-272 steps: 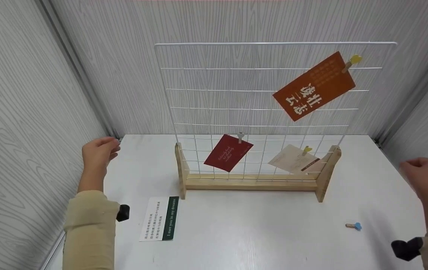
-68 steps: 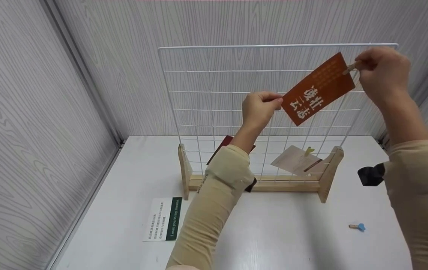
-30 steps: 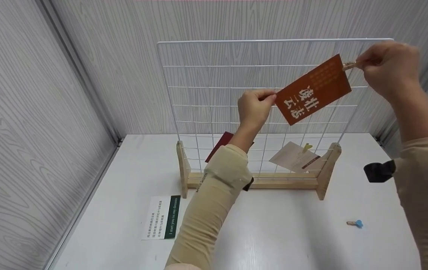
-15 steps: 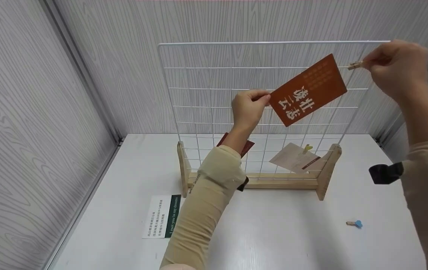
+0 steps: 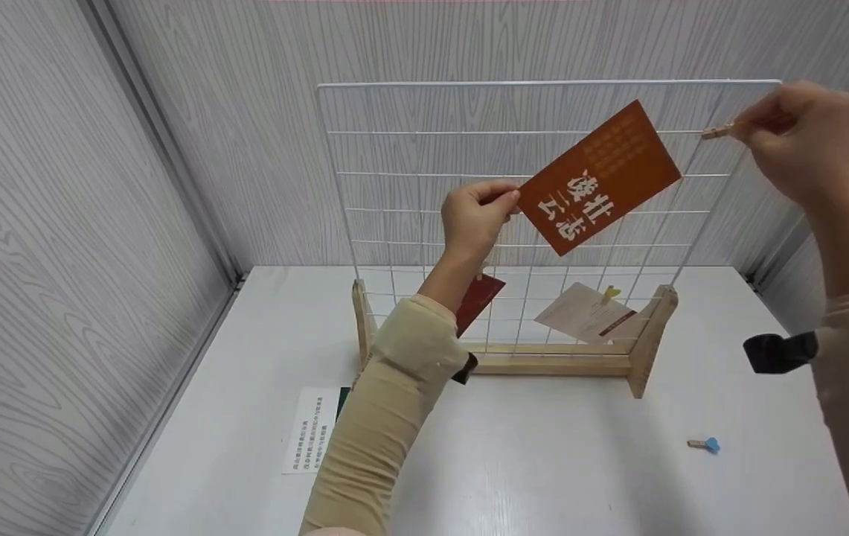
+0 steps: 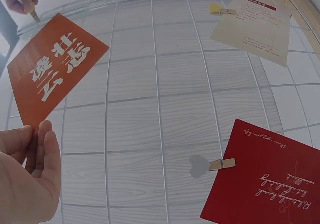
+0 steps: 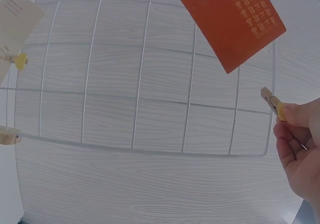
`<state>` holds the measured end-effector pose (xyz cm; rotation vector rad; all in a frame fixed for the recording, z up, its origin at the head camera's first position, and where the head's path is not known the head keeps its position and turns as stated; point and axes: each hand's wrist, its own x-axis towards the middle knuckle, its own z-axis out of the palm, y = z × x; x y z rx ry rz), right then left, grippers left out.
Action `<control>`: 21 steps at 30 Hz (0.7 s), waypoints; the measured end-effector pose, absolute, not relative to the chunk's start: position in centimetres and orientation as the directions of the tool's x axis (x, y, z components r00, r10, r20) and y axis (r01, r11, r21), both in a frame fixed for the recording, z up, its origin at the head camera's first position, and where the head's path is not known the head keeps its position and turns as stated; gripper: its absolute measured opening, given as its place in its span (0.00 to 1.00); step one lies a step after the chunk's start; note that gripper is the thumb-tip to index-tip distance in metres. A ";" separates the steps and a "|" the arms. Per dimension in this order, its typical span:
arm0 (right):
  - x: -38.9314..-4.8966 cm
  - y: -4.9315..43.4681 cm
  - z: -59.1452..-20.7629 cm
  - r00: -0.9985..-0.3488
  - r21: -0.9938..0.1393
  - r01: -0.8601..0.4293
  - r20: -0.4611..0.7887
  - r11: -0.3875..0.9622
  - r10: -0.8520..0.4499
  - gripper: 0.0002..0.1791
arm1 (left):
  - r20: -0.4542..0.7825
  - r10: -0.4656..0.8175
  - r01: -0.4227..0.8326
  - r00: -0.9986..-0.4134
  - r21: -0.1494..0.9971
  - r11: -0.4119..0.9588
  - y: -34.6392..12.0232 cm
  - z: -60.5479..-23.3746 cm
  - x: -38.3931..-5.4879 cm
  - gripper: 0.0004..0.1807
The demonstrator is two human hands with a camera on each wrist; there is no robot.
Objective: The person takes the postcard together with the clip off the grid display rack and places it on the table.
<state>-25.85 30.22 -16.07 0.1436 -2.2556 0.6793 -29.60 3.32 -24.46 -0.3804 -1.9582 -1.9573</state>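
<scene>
My left hand pinches the left corner of an orange card with white characters, holding it tilted in front of the white wire grid. At the grid's upper right, my right hand pinches a small wooden clothespin; its yellow end shows between thumb and fingers in the right wrist view. Card and clothespin are apart. A dark red card hangs low on the grid from a clothespin with a grey heart, partly behind my left arm in the head view. A cream card hangs lower right from a yellow-topped clothespin.
The grid stands in a wooden base on a white table. A white and green card lies at the left, partly under my left forearm in view. A blue-topped clothespin lies at the right. Grey panels enclose the table.
Both hands have come up from the sides to the orange card. The clothespin has come off it; my left hand has drawn the card left, my right hand has moved right with the clothespin.
</scene>
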 end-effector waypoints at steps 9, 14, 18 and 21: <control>-26.4 31.1 -17.7 -0.688 -0.417 -0.362 0.723 0.834 0.063 0.06 | 0.427 -0.075 0.433 -0.901 0.894 -0.116 3.1 -25.2 -29.6 0.06; -26.3 31.0 -18.0 -0.694 -0.435 -0.391 0.719 0.811 0.051 0.07 | 0.426 -0.080 0.434 -0.901 0.887 -0.160 2.3 -25.4 -29.4 0.07; -26.4 31.0 -18.2 -0.697 -0.456 -0.412 0.715 0.789 0.049 0.05 | 0.431 -0.084 0.439 -0.898 0.878 -0.191 1.7 -25.6 -29.2 0.07; -26.4 31.2 -18.4 -0.695 -0.458 -0.421 0.718 0.783 0.046 0.04 | 0.423 -0.090 0.432 -0.902 0.877 -0.210 1.2 -25.8 -29.1 0.07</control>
